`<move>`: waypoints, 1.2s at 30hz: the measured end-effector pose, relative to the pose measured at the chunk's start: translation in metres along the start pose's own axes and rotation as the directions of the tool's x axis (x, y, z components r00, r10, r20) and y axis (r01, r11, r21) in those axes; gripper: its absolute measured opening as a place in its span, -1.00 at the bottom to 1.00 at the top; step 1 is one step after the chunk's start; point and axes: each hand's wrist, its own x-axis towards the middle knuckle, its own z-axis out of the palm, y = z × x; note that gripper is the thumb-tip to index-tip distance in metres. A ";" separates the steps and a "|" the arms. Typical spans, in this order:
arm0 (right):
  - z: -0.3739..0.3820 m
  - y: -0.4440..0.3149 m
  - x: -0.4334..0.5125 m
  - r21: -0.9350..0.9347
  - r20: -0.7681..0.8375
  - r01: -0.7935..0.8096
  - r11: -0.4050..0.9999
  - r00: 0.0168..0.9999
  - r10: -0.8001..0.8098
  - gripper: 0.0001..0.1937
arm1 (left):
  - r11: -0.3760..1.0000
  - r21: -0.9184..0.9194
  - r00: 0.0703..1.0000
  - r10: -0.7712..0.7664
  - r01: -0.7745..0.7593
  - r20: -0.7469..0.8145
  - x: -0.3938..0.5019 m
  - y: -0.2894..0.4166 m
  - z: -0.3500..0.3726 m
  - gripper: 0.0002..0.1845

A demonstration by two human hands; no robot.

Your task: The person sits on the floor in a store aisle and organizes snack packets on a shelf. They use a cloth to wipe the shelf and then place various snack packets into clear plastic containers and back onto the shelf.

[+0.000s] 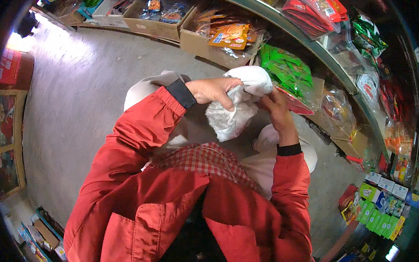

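Note:
A white cloth (232,112), greyish in places, hangs bunched between both hands above the floor, in front of the knees. My left hand (215,91) grips its left side, thumb over the front and fingers behind. My right hand (278,108) holds the right side, its fingertips partly hidden behind the cloth's folded upper part. Just beyond the right hand lies a plastic bag of green packets (285,72) at the shelf's edge. Below it, a red packet edge (297,104) shows close to the right wrist.
A low shelf (308,39) curves across the top and right, carrying cardboard boxes (204,46) of packaged snacks. Small green boxes (378,222) are stacked at the right. A wooden-framed cabinet (20,137) with a red box (13,68) stands at the left. Grey floor (71,97) lies between.

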 end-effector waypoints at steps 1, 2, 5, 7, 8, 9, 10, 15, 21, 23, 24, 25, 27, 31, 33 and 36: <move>-0.003 0.003 -0.004 0.000 -0.069 -0.022 1.000 0.997 0.022 -0.60 | 0.999 0.000 0.999 -0.045 0.045 0.005 0.001 0.000 0.001 -0.19; -0.005 0.008 -0.006 0.030 -0.099 -0.002 1.000 0.995 0.005 -0.60 | 0.999 0.040 0.999 -0.030 0.029 0.013 0.003 0.001 0.000 -0.18; -0.016 0.014 -0.020 0.108 -0.218 0.025 0.994 0.976 -0.001 -0.63 | 0.986 0.165 0.999 0.024 -0.031 0.045 0.010 0.001 -0.003 -0.15; -0.022 0.014 -0.031 0.158 -0.263 0.039 0.987 0.965 0.004 -0.64 | 0.990 0.138 1.000 0.007 -0.006 -0.003 0.014 -0.001 -0.004 -0.20; -0.025 0.013 -0.036 0.185 -0.264 0.046 0.982 0.964 0.005 -0.64 | 0.992 0.122 0.999 -0.022 0.026 -0.040 0.015 -0.003 -0.005 -0.21; -0.028 0.011 -0.041 0.222 -0.252 0.068 0.973 0.968 -0.010 -0.63 | 0.993 0.104 0.995 -0.055 0.063 -0.077 0.016 -0.004 -0.005 -0.22; -0.031 0.009 -0.045 0.221 -0.296 0.094 0.971 0.955 -0.025 -0.63 | 0.996 0.085 0.994 -0.033 0.041 -0.102 0.017 -0.004 -0.006 -0.28; -0.039 -0.012 -0.063 0.254 -0.491 0.330 0.909 0.854 -0.173 -0.64 | 0.999 -0.035 0.929 -0.035 0.023 -0.369 0.020 -0.001 -0.009 -0.38; -0.053 -0.057 -0.059 0.270 -0.626 0.545 0.794 0.726 -0.285 -0.71 | 1.000 -0.004 0.771 0.011 -0.017 -0.637 0.021 0.006 -0.023 -0.42; -0.059 -0.069 -0.045 0.276 -0.640 0.546 0.791 0.719 -0.272 -0.72 | 0.994 -0.073 0.747 0.013 -0.083 -0.665 0.021 0.007 -0.023 -0.45; -0.063 -0.073 -0.036 0.311 -0.707 0.531 0.788 0.684 -0.181 -0.72 | 0.989 -0.104 0.738 0.007 -0.105 -0.675 0.020 0.009 -0.024 -0.45; -0.066 -0.075 -0.031 0.356 -0.612 0.537 0.765 0.753 -0.244 -0.73 | 0.982 -0.126 0.733 0.018 -0.141 -0.680 0.019 0.010 -0.024 -0.45; -0.077 -0.074 -0.013 0.374 -0.599 0.516 0.770 0.769 -0.224 -0.74 | 0.963 -0.202 0.729 -0.009 -0.177 -0.684 0.016 0.011 -0.024 -0.46; -0.116 -0.044 0.020 0.093 -0.742 0.239 0.967 0.664 -0.092 -0.76 | 0.939 -0.255 0.740 -0.002 -0.229 -0.672 0.016 0.011 -0.027 -0.47; -0.143 -0.021 0.033 -0.162 -0.784 -0.041 0.986 0.612 -0.103 -0.71 | 0.927 -0.282 0.744 -0.005 -0.246 -0.668 0.019 0.009 -0.027 -0.48; -0.171 0.008 0.041 -0.601 -0.742 -0.428 0.675 0.614 -0.271 -0.59 | 0.937 -0.276 0.729 -0.035 -0.214 -0.684 0.023 0.006 -0.026 -0.44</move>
